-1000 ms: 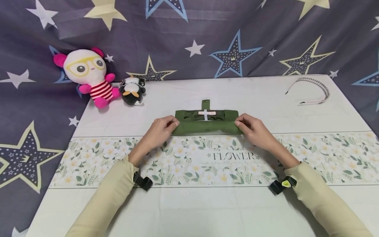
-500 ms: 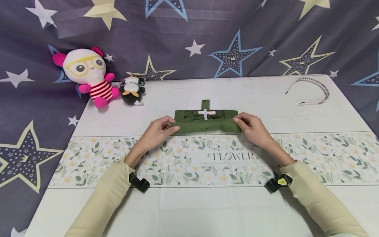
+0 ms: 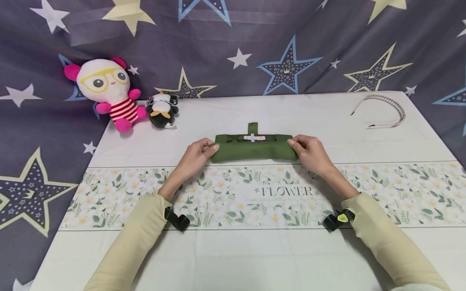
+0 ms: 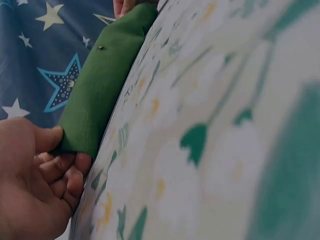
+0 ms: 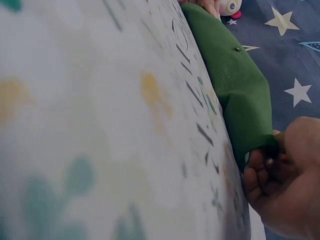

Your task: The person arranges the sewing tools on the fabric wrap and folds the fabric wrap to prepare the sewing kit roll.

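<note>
A green fabric roll-up pouch (image 3: 255, 150) lies across the middle of the table, partly rolled up from its near side. At its far edge a narrow tab (image 3: 253, 128) with a snap sticks out, and a pinkish strip (image 3: 255, 138) crossed by a white band shows above the roll. My left hand (image 3: 196, 157) pinches the left end; in the left wrist view its thumb lies over the green pouch (image 4: 95, 95), fingers curled beneath. The right end is pinched by my right hand (image 3: 314, 153). A small metal snap (image 5: 237, 49) shows on the roll in the right wrist view.
Behind on the left sit a pink-and-white plush toy (image 3: 109, 95) and a small penguin plush (image 3: 162, 112). A braided headband (image 3: 395, 107) lies at the back right. A starry cloth (image 3: 204, 48) hangs behind the table. A floral strip (image 3: 225, 198) crosses the tabletop.
The rolled near edge has moved away from me, covering more of the pouch's inside and the white band. My left fingers loosened half a second ago and now pinch the end again.
</note>
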`<state>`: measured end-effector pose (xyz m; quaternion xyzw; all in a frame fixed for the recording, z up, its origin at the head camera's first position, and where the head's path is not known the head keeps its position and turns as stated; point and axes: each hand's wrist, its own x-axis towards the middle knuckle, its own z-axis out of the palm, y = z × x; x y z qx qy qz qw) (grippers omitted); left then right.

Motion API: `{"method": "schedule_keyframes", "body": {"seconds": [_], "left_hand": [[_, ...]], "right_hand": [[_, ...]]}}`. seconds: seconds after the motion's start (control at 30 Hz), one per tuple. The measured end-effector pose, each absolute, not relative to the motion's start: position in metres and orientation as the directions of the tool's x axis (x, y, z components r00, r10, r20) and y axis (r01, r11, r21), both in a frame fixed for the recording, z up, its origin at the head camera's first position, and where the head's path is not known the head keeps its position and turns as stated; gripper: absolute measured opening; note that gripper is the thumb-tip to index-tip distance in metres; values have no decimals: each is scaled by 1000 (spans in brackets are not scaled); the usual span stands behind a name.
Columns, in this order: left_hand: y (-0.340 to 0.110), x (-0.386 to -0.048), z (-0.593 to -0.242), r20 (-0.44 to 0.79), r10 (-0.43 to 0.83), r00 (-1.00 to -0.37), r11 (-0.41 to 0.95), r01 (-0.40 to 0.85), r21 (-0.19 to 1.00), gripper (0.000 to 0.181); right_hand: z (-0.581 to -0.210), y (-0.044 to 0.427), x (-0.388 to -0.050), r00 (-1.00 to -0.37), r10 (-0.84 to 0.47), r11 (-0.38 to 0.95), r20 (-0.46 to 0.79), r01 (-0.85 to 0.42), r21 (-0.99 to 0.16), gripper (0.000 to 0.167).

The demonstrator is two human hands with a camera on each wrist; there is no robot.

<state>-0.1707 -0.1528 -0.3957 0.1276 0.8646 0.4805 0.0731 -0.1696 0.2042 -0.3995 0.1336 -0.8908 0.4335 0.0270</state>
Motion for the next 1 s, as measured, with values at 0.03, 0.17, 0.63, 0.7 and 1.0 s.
{"method": "schedule_keyframes", "body": {"seconds": [0.03,0.17,0.63,0.7,1.0], "left_hand": [[-152,-171,-395,-5,281,-960,511,145,847,25],[-146,-173,-394,-1,243,-970,534,133,835,24],[-136,-177,-391,-15,196,-980,603,108,790,25],[-135,-177,-391,-19,199,-980,605,108,789,26],[-138,-177,-394,-12,207,-978,600,118,792,28]], "right_hand": [[-399,204,-171,-964,-209,598,163,-258,-759,28],[-399,201,-175,-965,-206,644,163,-260,-719,26],[-404,199,-176,-933,-285,784,219,-358,-508,18],[-405,199,-176,-935,-278,787,220,-353,-506,18],[-408,200,-178,-934,-278,768,226,-358,-531,17]]}}
